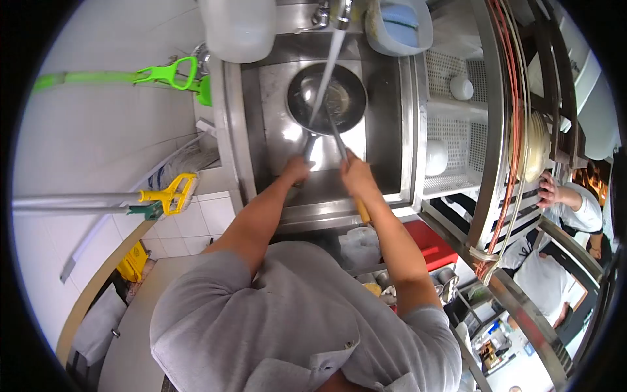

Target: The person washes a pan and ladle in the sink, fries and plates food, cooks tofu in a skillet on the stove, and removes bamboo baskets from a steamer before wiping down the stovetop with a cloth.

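A dark frying pan (307,88) rests in the steel sink (385,137), with a stream of water (328,72) running into it. My left hand (296,170) is closed around the pan's handle, near the sink's front. In my right hand (356,175) is a long-handled metal tool with a wooden grip (362,210); its shaft slants down into the pan. The working end of that tool is blurred under the water, so its kind cannot be made out. The tap (342,19) stands above the sink's back edge.
Behind the sink are a white plastic container (238,29) and a tub (418,39) with blue cloth or sponge. White perforated baskets (447,124) hold bowls on the right. Mop handles (85,199) lean at left. Another person's hand (548,191) is beyond the metal rack.
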`<state>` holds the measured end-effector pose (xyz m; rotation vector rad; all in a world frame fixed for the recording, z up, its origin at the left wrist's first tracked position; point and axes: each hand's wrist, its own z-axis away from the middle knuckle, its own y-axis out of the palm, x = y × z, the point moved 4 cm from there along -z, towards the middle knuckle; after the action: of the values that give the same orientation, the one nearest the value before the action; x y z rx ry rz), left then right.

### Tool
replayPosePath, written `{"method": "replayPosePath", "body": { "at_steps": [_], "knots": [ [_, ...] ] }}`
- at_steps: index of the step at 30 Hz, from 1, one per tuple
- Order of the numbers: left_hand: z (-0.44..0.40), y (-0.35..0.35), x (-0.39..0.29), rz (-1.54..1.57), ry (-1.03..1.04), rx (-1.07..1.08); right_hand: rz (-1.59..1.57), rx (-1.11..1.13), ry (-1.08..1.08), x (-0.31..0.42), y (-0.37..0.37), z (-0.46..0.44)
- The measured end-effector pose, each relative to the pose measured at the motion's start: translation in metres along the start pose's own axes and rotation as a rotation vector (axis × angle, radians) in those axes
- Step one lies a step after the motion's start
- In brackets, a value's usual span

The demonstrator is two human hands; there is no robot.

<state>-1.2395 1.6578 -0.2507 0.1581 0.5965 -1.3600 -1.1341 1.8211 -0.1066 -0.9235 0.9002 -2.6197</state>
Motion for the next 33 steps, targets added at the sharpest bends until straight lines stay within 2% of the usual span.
{"method": "replayPosePath", "body": {
  "at_steps": [2,3,4,6,8,10,14,15,16,20,24,26,27,30,31,33],
  "knots": [
    [0.021,0.001,-0.009,0.336,0.016,0.058,0.231,-0.085,0.032,0.015,-0.004,-0.019],
    [0.043,-0.006,-0.023,0.409,0.01,0.181,0.23,-0.084,0.025,0.019,-0.005,-0.024],
    [0.055,-0.007,-0.023,0.411,0.009,0.176,0.263,-0.036,0.048,0.021,-0.005,-0.027],
    [0.071,-0.008,-0.027,0.861,-0.009,0.328,0.307,0.006,0.063,0.028,-0.01,-0.023],
    [0.072,-0.008,-0.022,0.931,-0.032,0.363,0.593,0.094,0.049,0.034,-0.023,0.003],
    [0.073,-0.022,-0.021,0.613,-0.12,0.238,0.743,0.157,0.039,0.032,-0.03,0.017],
    [0.073,-0.042,-0.016,0.437,-0.07,0.144,0.87,0.104,-0.015,0.031,-0.034,0.013],
    [0.071,-0.045,-0.014,0.372,-0.046,0.161,0.839,0.132,0.049,0.043,-0.034,0.016],
    [0.074,-0.049,-0.012,0.401,-0.052,0.162,0.801,0.158,0.115,0.052,-0.031,0.02],
    [0.075,-0.053,-0.008,0.372,-0.01,0.137,0.835,0.183,0.077,0.062,-0.025,0.032],
    [0.073,-0.052,-0.011,0.296,-0.02,0.154,0.833,0.06,0.024,0.059,-0.012,0.01],
    [0.068,-0.059,-0.005,0.256,-0.032,0.159,0.683,0.085,0.031,0.059,-0.012,0.029],
    [0.068,-0.06,-0.003,0.239,-0.045,0.143,0.545,0.08,-0.043,0.064,-0.017,0.046],
    [0.08,-0.064,-0.006,0.25,-0.042,0.124,0.424,0.081,-0.097,0.056,-0.027,0.066],
    [0.077,-0.061,-0.005,0.202,-0.022,0.134,0.488,0.088,-0.025,0.049,-0.021,0.057],
    [0.074,-0.05,-0.003,0.163,-0.007,0.146,0.414,0.032,0.019,0.032,-0.012,0.042]
  ]
}}
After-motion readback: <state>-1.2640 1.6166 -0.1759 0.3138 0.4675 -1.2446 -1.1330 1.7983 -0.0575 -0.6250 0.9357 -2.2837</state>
